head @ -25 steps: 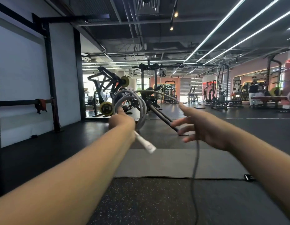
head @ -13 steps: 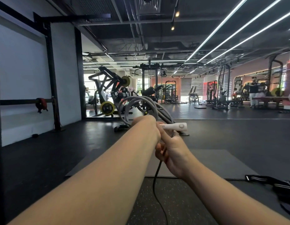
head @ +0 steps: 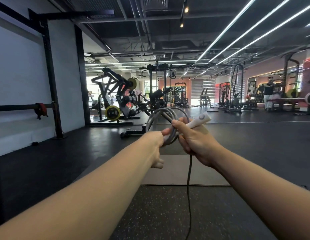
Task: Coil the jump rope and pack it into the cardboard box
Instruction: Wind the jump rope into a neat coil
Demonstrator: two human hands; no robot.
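Over the mat (head: 168,172), both hands clamp the rope (head: 165,116), left hand (head: 155,144) on coils, right hand (head: 194,141) on a handle (head: 198,121) (tail dangling, box unseen), so coiling remains unfinished.

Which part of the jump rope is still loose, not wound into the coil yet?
The dark strand hanging from under the right hand toward the floor; the other turns form grey loops gathered above both hands.
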